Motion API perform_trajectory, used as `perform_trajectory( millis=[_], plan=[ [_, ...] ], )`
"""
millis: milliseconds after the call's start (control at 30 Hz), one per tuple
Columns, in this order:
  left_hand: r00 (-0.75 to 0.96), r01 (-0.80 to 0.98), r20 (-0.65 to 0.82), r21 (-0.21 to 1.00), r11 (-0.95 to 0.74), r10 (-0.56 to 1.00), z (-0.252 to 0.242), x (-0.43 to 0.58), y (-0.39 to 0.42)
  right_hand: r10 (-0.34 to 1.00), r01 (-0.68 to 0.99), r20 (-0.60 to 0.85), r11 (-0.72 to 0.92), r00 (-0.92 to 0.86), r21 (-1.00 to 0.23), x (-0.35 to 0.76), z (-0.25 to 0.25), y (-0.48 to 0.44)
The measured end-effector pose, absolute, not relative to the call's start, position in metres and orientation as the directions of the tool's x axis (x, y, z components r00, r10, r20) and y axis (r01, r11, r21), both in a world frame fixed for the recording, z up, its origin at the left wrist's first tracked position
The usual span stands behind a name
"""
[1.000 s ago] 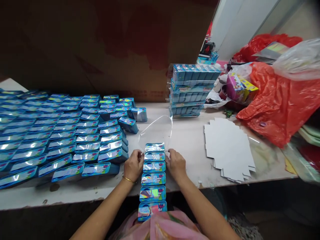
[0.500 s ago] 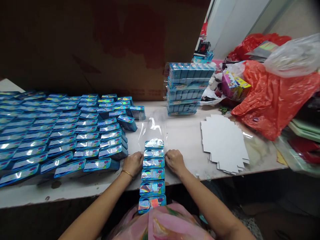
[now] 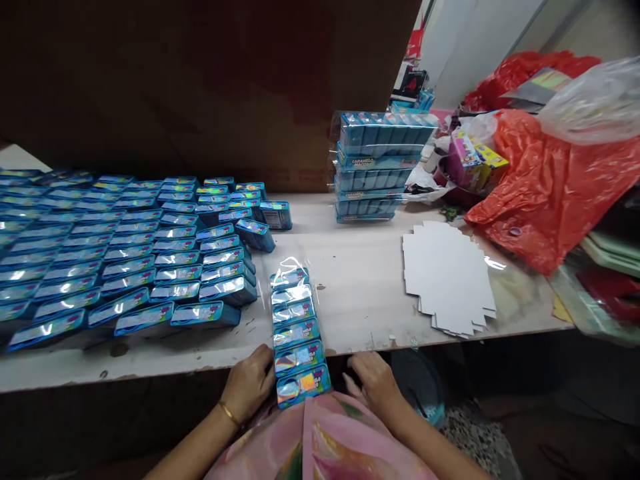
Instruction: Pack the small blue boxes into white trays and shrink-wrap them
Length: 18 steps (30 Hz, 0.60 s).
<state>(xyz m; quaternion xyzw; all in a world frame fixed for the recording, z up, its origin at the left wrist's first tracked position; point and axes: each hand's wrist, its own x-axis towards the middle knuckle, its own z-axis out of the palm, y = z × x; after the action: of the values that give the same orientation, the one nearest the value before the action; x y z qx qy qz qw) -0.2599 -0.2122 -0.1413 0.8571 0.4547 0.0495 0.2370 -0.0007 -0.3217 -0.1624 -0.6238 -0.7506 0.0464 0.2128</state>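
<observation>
A row of several small blue boxes with shiny tops (image 3: 295, 333) lies inside a clear plastic sleeve (image 3: 290, 262). It juts over the table's front edge, its near end against the pink clothing. My left hand (image 3: 251, 379), with a gold bangle at the wrist, is at the row's left side near the edge. Its fingers are curled in, and what they may hold is hidden. My right hand (image 3: 374, 379) is to the right of the row, apart from it, fingers bent and thumb spread, with nothing seen in it.
Many blue boxes (image 3: 175, 260) stand in rows on the left of the table (image 3: 360, 287). Wrapped packs (image 3: 375, 167) are stacked at the back, before a large brown carton (image 3: 200, 87). Flat white card blanks (image 3: 445, 273) and red plastic bags (image 3: 535, 187) lie right.
Both hands have moved down towards my body. My right hand has opened and come away from the row. The row has tilted left at its far end, and the sleeve now sits closer around it.
</observation>
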Motion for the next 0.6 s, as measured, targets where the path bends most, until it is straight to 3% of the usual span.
perform_trajectory(
  millis=[133,333,433,600],
  plan=[
    [0.516,0.808,-0.144,0.410,-0.423,0.845,-0.145,-0.255,-0.218,0.984,0.917,0.174,0.034,0.039,-0.396,-0.018,-0.151,-0.294],
    [0.491,0.853,-0.134,0.276,-0.443,0.861,-0.149,-0.256,-0.228,0.987,0.976,0.154,-0.013,0.047,-0.218,-0.028,-0.149,-0.262],
    [0.520,0.833,-0.103,0.280,-0.477,0.848,-0.149,-0.259,-0.231,0.988,0.987,0.156,0.037,-0.012,-0.155,-0.021,-0.147,-0.265],
    [0.643,0.710,0.021,0.360,-0.606,0.766,-0.155,-0.275,-0.237,0.936,0.946,0.220,0.304,-0.274,-0.115,-0.014,-0.152,-0.295]
  ],
)
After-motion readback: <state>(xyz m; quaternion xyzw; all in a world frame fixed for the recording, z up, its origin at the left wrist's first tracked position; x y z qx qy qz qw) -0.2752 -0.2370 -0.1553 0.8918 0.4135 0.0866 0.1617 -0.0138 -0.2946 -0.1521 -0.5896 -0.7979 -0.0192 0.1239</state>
